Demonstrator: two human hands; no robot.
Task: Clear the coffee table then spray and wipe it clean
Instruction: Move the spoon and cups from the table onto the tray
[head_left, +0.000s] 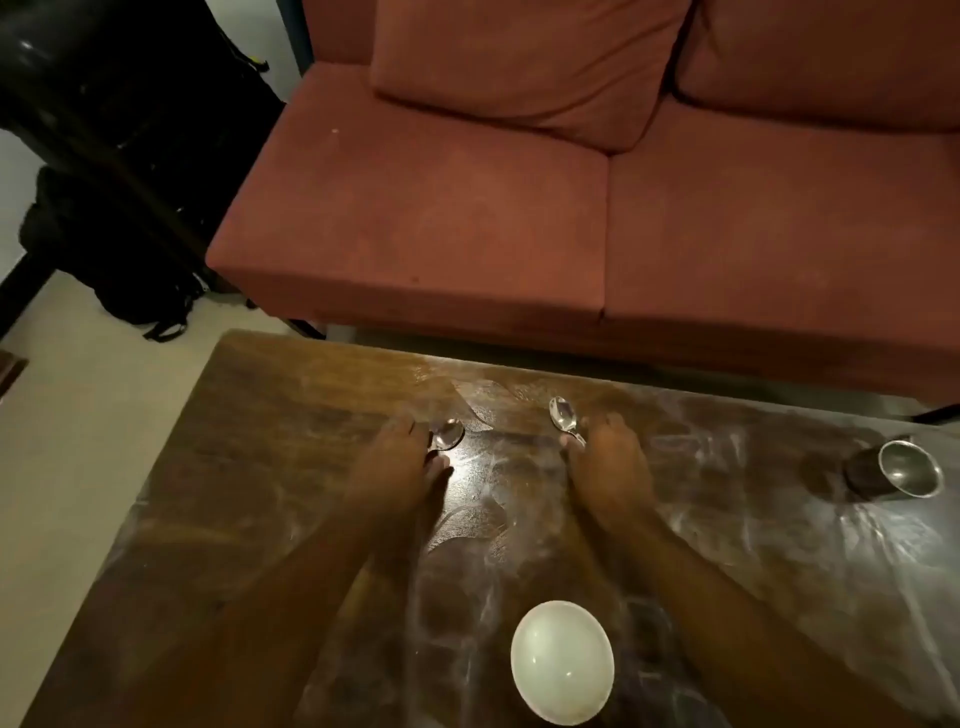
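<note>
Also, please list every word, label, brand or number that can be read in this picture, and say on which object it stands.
None: no readable text shows anywhere.
Round white bowl: plain, no mark.
Steel cup: no visible engraving.
Two metal spoons, left and right: too blurred to show any stamp.
Dark wooden coffee table: only smears and shine.
Red fabric sofa: no tag visible.
Black bags at the left: too dark to tell.

Glossy wood table (291, 415), shiny metal spoons (563, 415) & cup (909, 467)
</note>
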